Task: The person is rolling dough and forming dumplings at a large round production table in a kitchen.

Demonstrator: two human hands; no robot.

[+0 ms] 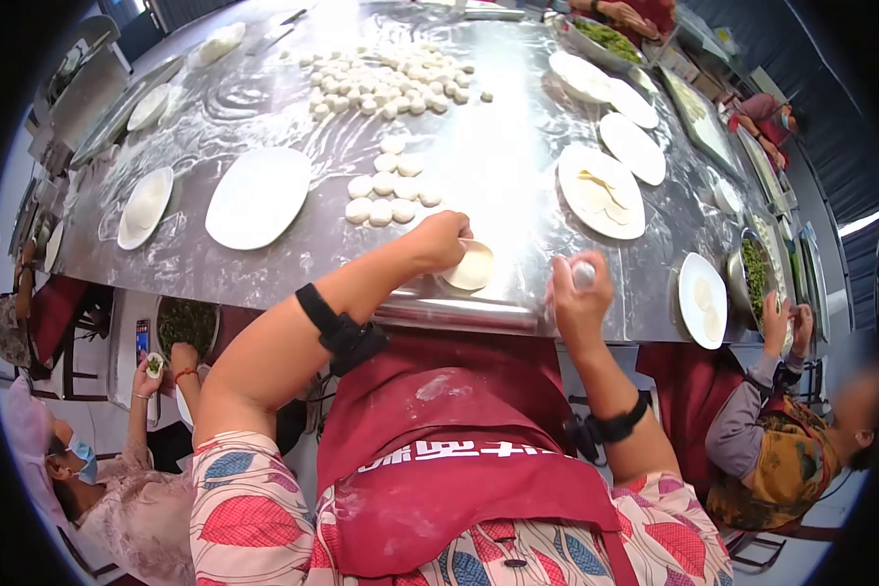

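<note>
My left hand [444, 242] pinches the upper left edge of a flat round dough wrapper [474, 268], which lies near the table's front edge. To the right of the wrapper and apart from it, my right hand [581, 293] is closed round a rolling pin [583, 275], of which mostly a pale rounded end shows. Beyond my left hand, several small dough pieces [382, 212] sit in loose rows on the floured metal table [293, 259]. A larger heap of dough pieces [391, 83] lies farther back.
White plates stand left [257, 198] and right; one right plate [610, 220] holds wrappers. A bowl of green filling [755, 273] is at the right. Seated people work on both sides: a left co-worker's hand [184, 359] and a right co-worker's hands [801, 327] show. Others are farther back.
</note>
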